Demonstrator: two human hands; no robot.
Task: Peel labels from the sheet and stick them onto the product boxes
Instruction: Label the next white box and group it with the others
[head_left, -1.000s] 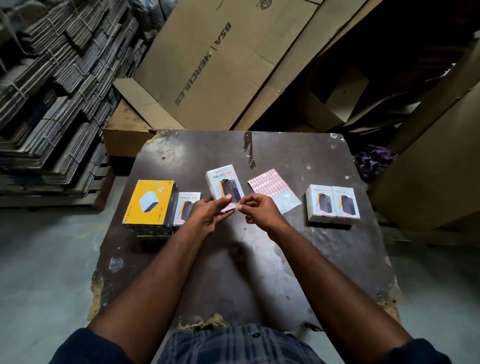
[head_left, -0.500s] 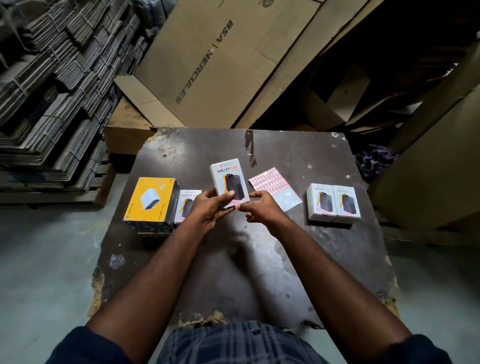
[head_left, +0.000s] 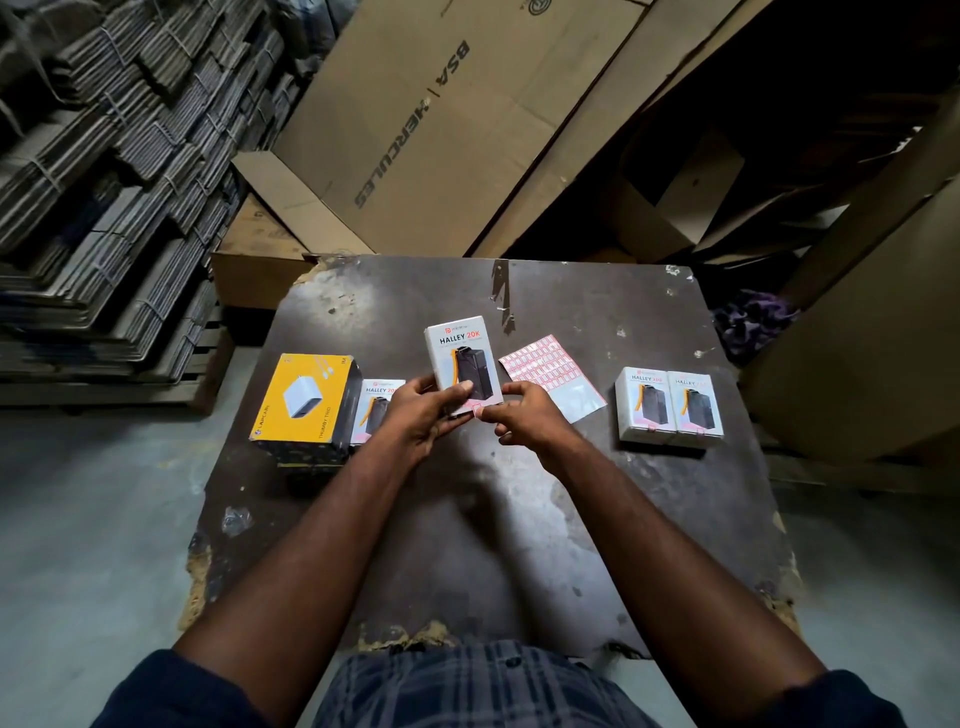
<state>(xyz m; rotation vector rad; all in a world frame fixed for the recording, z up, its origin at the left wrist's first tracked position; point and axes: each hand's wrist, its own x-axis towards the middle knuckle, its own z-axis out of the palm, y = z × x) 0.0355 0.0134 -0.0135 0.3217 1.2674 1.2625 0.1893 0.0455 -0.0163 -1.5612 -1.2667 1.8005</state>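
My left hand (head_left: 421, 415) holds a white "HALLEY 20K" product box (head_left: 460, 358) upright over the dark table (head_left: 519, 519), thumb pressed on its front. My right hand (head_left: 530, 421) pinches a small pink label (head_left: 477, 409) at the box's lower edge. The label sheet (head_left: 545, 369), pink labels on white backing, lies flat just right of the box. Two more white Halley boxes (head_left: 669, 405) lie side by side at the right. Another Halley box (head_left: 376, 410) lies partly hidden behind my left hand.
A yellow charger box (head_left: 306, 402) stands at the table's left. Large cardboard sheets (head_left: 441, 130) lean behind the table. Stacked flattened cartons (head_left: 104, 182) fill the left. More cardboard (head_left: 857, 338) stands to the right, and a purple cloth (head_left: 753, 317) lies by the table's far right corner.
The held box has risen and tilted more upright. My right hand has brought the label against the box's lower edge.
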